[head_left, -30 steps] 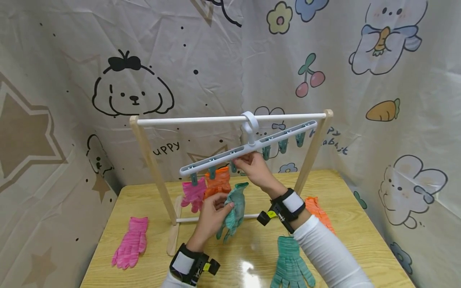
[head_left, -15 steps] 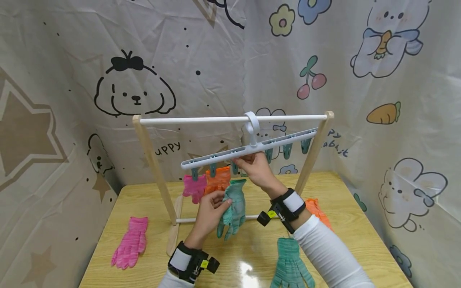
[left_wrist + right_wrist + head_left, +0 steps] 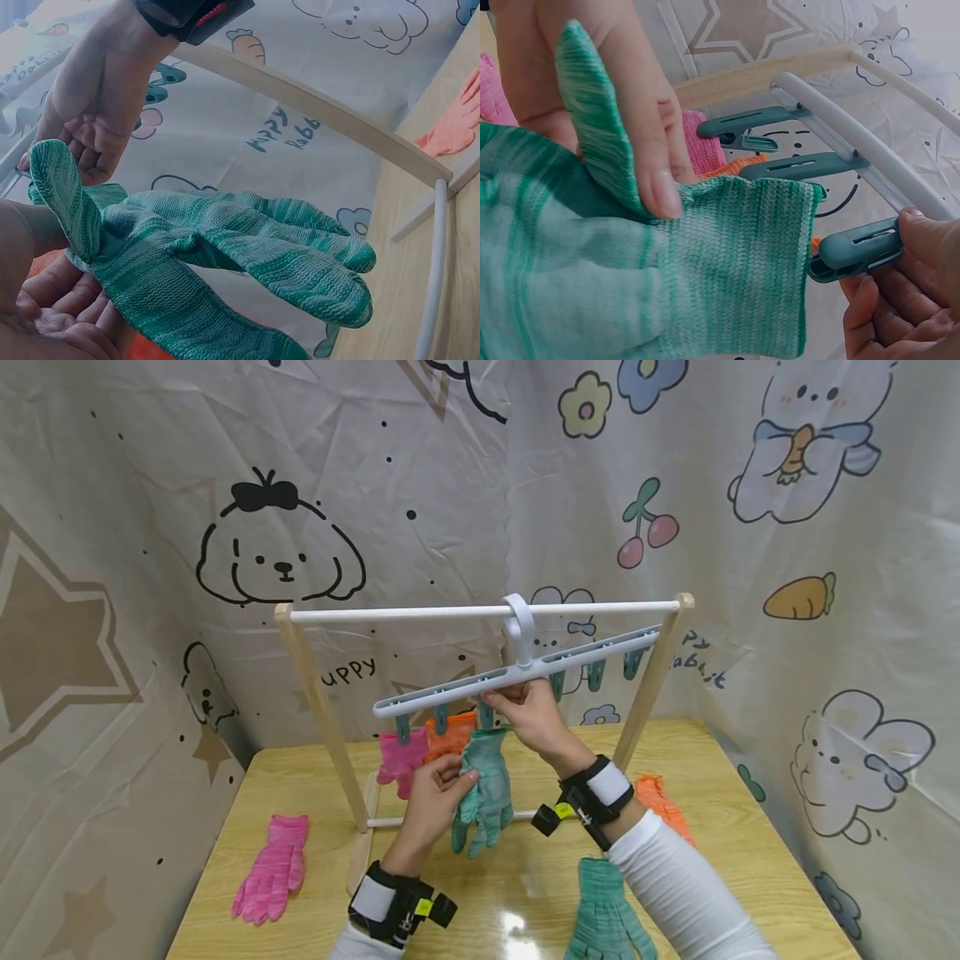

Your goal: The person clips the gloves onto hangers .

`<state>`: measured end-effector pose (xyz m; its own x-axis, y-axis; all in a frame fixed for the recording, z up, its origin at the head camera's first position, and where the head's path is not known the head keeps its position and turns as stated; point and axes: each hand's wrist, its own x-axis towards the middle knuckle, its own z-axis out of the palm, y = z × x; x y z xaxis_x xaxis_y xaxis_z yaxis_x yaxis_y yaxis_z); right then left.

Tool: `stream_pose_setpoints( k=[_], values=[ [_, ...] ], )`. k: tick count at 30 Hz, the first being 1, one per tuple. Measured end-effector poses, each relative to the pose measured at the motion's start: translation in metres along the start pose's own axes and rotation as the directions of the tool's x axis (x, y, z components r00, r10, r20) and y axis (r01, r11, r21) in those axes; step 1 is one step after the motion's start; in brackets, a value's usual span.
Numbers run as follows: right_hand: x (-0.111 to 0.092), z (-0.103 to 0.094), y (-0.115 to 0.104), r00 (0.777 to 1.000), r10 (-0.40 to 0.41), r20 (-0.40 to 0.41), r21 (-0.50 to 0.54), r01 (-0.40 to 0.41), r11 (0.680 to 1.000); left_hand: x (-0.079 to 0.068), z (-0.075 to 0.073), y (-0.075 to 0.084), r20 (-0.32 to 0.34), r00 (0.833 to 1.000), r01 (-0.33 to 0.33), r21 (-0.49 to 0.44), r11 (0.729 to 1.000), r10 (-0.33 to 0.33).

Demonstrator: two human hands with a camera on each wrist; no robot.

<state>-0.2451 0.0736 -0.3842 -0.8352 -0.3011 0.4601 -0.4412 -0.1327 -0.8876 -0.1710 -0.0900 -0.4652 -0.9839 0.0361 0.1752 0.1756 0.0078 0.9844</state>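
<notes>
My left hand pinches a green knit glove near its cuff, and the glove's fingers hang down. In the right wrist view, the thumb presses the cuff's side. My right hand grips the third teal clip under the white hanger. That clip's tip is at the cuff's edge; I cannot tell whether cloth is between its jaws. Beside it, a pink glove and an orange glove hang from the two clips on the left.
The hanger hooks over the white rod of a wooden stand, tilted with its left end low. Several teal clips hang on its right half. On the table lie a pink glove, a green glove and an orange glove.
My left hand has straightened the green glove and brought its cuff up toward the third clip. The hanger has swung slightly, its right end lower than before. My right hand stays at the clip.
</notes>
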Motion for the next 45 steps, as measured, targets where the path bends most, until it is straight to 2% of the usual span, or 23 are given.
stream_pose_setpoints(
  k=[10,27,38,45],
  values=[
    [0.001,0.001,0.002,1.000,-0.011,0.014,0.056,0.011,0.998,0.002,0.000,0.003,-0.010,0.999,0.035,-0.016,0.999,-0.035],
    [0.001,0.000,0.004,1.000,-0.016,0.021,0.015,0.015,1.000,0.006,0.000,0.002,-0.023,0.996,0.080,-0.052,0.995,-0.081],
    [0.005,0.003,0.007,0.999,-0.044,0.024,0.030,0.043,0.999,0.011,0.002,0.003,0.011,0.997,0.074,-0.144,0.987,-0.074],
    [0.008,0.005,0.010,0.998,-0.051,0.019,0.026,0.051,0.998,0.016,0.000,0.006,0.041,0.997,0.064,-0.164,0.984,-0.058]
  ],
)
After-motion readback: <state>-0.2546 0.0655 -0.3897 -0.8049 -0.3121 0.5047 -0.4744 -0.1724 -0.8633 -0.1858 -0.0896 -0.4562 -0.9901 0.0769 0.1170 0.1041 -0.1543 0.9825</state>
